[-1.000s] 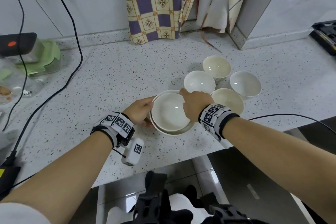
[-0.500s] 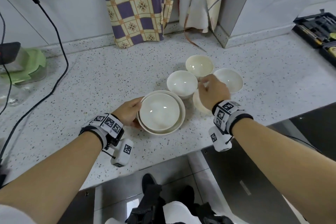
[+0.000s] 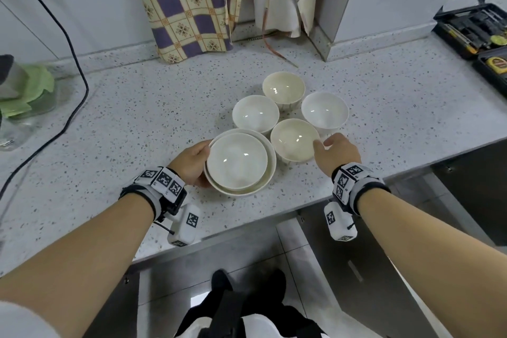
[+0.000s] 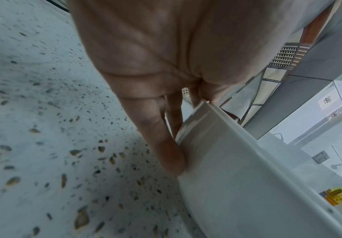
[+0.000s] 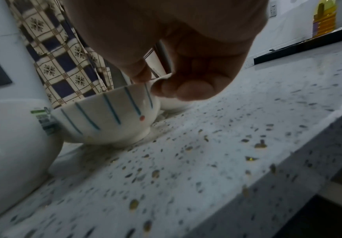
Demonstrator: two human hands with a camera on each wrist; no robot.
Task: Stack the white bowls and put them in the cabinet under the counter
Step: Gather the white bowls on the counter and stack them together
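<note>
Two large white bowls (image 3: 237,163) sit nested near the counter's front edge. My left hand (image 3: 201,156) holds their left rim, thumb on top, fingers along the outer wall (image 4: 237,177). Behind them stand several small bowls: a near cream one (image 3: 293,140), a white one (image 3: 255,114), a far cream one (image 3: 283,88) and a white one on the right (image 3: 324,110). My right hand (image 3: 325,144) is at the near cream bowl's right rim, thumb on the rim and fingers curled against its blue-striped wall (image 5: 108,116).
The speckled counter (image 3: 137,132) ends in a front edge (image 3: 260,221), with grey cabinet doors (image 3: 356,269) below. A black tool case (image 3: 472,33) lies far right. A checked cloth (image 3: 186,3) hangs behind. At left are a black cable (image 3: 72,52) and a green-lidded container (image 3: 27,90).
My right hand left the top large bowl, passed over the far small bowls, and came back to the near cream bowl's rim. The left hand stays on the stack.
</note>
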